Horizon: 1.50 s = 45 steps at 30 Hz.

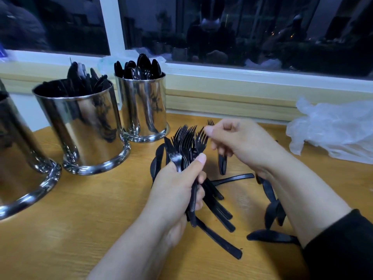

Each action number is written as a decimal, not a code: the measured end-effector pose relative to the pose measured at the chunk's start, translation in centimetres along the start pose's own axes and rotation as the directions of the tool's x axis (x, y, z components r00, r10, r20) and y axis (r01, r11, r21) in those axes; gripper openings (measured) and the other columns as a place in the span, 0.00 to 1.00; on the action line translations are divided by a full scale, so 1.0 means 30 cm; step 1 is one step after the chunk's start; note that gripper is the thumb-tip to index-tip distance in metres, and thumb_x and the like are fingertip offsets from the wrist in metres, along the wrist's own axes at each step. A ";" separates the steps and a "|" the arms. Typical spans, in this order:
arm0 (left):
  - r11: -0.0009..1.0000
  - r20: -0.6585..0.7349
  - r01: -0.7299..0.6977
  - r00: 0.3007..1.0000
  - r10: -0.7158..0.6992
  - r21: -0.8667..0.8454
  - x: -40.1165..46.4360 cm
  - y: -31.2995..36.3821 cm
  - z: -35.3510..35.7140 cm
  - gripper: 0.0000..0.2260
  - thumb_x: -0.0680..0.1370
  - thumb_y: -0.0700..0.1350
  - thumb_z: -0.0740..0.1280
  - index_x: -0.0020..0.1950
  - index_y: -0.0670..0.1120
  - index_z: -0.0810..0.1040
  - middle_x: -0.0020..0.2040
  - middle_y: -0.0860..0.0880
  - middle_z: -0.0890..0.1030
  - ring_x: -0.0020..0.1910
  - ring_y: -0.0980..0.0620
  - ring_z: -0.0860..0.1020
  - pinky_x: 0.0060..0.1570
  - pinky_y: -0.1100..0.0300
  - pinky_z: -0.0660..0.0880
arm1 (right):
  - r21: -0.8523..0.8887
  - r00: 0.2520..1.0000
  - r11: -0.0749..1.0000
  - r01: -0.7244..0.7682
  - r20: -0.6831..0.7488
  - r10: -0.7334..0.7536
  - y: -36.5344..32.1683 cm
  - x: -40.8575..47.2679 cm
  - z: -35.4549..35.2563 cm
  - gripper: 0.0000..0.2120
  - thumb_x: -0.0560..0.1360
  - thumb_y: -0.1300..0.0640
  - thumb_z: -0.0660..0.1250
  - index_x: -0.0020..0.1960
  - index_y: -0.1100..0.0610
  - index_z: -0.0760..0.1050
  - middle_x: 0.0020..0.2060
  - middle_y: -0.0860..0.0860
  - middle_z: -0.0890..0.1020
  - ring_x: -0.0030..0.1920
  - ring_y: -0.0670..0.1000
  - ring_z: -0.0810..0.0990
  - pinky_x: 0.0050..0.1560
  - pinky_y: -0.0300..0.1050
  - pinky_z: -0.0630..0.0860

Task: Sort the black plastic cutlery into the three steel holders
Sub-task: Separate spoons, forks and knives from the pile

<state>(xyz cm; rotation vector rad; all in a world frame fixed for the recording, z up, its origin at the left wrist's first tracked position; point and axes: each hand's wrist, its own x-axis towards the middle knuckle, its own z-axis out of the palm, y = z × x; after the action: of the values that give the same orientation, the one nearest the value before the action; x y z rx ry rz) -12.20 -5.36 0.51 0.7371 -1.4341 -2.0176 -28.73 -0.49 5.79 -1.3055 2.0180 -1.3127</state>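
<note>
In the head view, a bundle of forks (186,142) is gripped upright in the left hand (177,186), tines away from the body. The right hand (240,140), fingers curled, seems to hold a further piece, hovering just right of the tines. The steel holders (84,126) stand to the left, nearer the left hand.
</note>
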 end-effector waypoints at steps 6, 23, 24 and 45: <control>1.000 -0.058 -0.019 0.998 0.018 -0.020 0.012 -0.003 -0.025 0.03 0.82 0.42 0.68 0.52 0.44 0.81 0.37 0.47 0.76 0.28 0.50 0.72 0.26 0.58 0.70 | -0.480 0.952 0.855 -0.194 -0.302 0.047 0.156 0.034 -0.058 0.18 0.79 0.40 0.64 0.44 0.53 0.80 0.34 0.54 0.83 0.34 0.53 0.80 0.34 0.48 0.76; 0.999 -0.062 -0.032 0.998 0.033 0.019 0.016 -0.020 -0.020 0.04 0.82 0.44 0.68 0.52 0.44 0.80 0.38 0.47 0.77 0.27 0.51 0.70 0.26 0.59 0.66 | -0.734 0.970 0.636 -0.238 -0.208 0.123 0.205 0.042 0.053 0.15 0.78 0.46 0.67 0.47 0.58 0.80 0.34 0.51 0.81 0.36 0.53 0.81 0.38 0.47 0.79; 0.999 -0.064 -0.029 0.997 0.030 0.017 0.016 -0.021 -0.020 0.04 0.82 0.44 0.68 0.52 0.44 0.80 0.38 0.47 0.77 0.27 0.51 0.69 0.26 0.59 0.66 | -0.729 0.971 0.643 -0.237 -0.206 0.123 0.204 0.040 0.049 0.13 0.78 0.48 0.67 0.48 0.59 0.80 0.33 0.51 0.81 0.35 0.53 0.81 0.36 0.46 0.79; 1.000 -0.060 -0.012 0.998 0.012 -0.002 0.008 -0.014 -0.020 0.05 0.82 0.45 0.69 0.46 0.47 0.80 0.38 0.47 0.77 0.27 0.51 0.70 0.26 0.58 0.66 | -0.698 0.950 0.654 -0.290 -0.294 0.108 0.224 0.036 0.008 0.11 0.77 0.62 0.64 0.36 0.60 0.72 0.31 0.53 0.75 0.30 0.52 0.73 0.27 0.43 0.64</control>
<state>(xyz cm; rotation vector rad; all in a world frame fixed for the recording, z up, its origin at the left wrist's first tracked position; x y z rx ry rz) -11.99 -5.81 -0.09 0.7803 -1.3988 -1.9706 -32.34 -0.71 0.01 -1.1859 2.9408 -0.5323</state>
